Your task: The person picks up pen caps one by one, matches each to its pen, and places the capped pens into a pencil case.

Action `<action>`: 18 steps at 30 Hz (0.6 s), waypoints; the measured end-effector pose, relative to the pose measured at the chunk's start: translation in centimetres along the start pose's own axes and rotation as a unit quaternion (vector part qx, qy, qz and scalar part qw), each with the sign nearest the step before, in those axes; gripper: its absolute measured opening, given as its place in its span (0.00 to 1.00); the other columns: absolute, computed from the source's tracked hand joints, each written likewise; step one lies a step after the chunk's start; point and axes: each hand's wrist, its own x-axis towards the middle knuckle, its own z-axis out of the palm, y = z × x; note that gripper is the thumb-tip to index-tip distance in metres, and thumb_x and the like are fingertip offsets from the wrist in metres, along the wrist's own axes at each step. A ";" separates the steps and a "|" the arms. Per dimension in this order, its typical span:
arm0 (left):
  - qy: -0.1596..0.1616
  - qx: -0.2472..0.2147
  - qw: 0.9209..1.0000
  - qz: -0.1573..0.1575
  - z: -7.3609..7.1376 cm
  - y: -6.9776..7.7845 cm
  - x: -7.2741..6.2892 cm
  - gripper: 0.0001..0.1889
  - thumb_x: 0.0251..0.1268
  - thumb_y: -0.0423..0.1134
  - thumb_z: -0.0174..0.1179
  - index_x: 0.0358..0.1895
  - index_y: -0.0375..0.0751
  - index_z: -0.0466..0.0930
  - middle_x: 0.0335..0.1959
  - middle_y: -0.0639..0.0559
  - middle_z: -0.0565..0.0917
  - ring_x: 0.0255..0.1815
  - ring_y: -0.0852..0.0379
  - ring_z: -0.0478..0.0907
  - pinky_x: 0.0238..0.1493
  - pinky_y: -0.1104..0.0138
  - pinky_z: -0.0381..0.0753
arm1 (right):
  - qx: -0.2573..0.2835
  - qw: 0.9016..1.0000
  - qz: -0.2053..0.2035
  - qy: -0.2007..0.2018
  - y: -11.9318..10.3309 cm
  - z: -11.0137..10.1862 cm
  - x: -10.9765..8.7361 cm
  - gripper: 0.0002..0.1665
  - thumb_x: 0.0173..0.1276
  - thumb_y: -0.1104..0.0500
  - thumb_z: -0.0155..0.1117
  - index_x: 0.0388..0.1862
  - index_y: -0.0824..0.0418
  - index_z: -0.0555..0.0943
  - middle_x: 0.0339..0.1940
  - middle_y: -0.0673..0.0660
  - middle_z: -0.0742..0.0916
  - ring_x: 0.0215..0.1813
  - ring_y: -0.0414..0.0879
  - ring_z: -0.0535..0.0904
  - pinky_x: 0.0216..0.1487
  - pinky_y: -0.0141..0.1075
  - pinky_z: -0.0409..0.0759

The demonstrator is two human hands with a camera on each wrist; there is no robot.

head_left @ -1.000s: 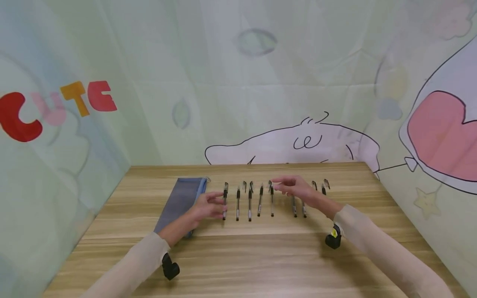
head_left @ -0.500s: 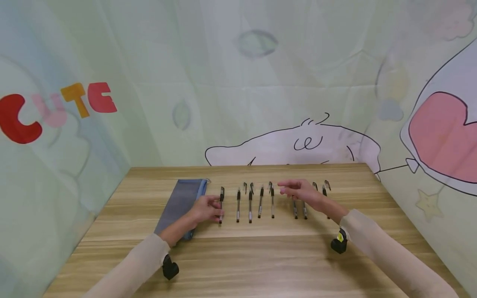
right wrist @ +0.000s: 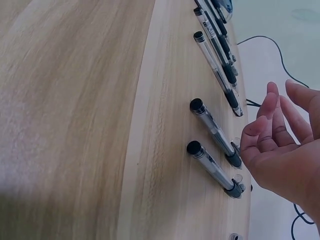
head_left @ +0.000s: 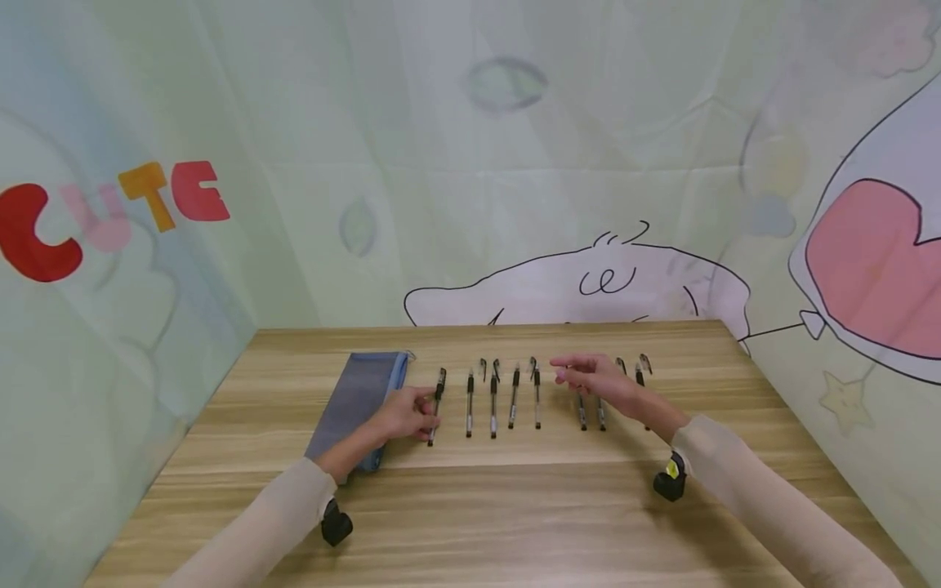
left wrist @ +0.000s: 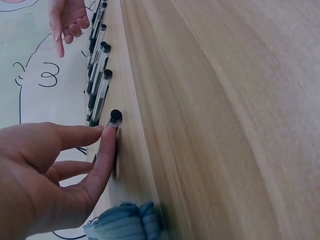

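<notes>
My left hand [head_left: 400, 415] pinches a black gel pen [head_left: 439, 387] at the left end of a row of pens. The pen lies slightly tilted, its dark cap end away from me. Seen from the left wrist, the black tail end [left wrist: 115, 116] sticks out past the thumb and a finger. My right hand [head_left: 595, 380] hovers over the right part of the row, fingers loosely bent and holding nothing. Below it in the right wrist view lie two clear pens with black tails, one pen [right wrist: 212, 129] nearer the middle; the hand touches neither.
A grey-blue zip pouch [head_left: 349, 400] lies left of the pens, partly behind my left forearm. Several more pens, such as one uncapped pen [head_left: 470, 406], lie spaced apart. Small loose caps, including a cap [head_left: 645, 363], lie near the wooden table's [head_left: 515, 523] far side.
My left hand has drawn the leftmost pen to the left, towards the pouch, and its tail has swung left. The right hand has shifted slightly right, away from the middle pens.
</notes>
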 end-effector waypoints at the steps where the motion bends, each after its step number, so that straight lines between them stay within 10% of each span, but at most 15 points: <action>1: 0.000 0.000 1.000 0.001 0.0 0.0 0.0 0.34 0.65 0.23 0.63 0.74 0.23 0.62 0.35 0.44 0.78 0.25 0.61 0.82 0.31 0.66 0.91 | -0.002 1.000 0.001 0.000 0.1 0.0 0.0 0.28 0.78 0.55 0.60 0.72 0.66 0.73 0.46 0.50 0.87 0.43 0.45 0.75 0.39 0.30 0.76; 18: 0.033 0.005 0.995 0.092 1.2 1.9 0.9 0.28 0.69 0.29 0.62 0.69 0.20 0.69 0.40 0.37 0.86 0.29 0.51 0.88 0.31 0.65 0.90 | -0.014 1.000 0.004 -0.020 0.4 -0.5 -0.9 0.28 0.81 0.56 0.55 0.74 0.68 0.70 0.59 0.68 0.83 0.48 0.47 0.77 0.43 0.31 0.79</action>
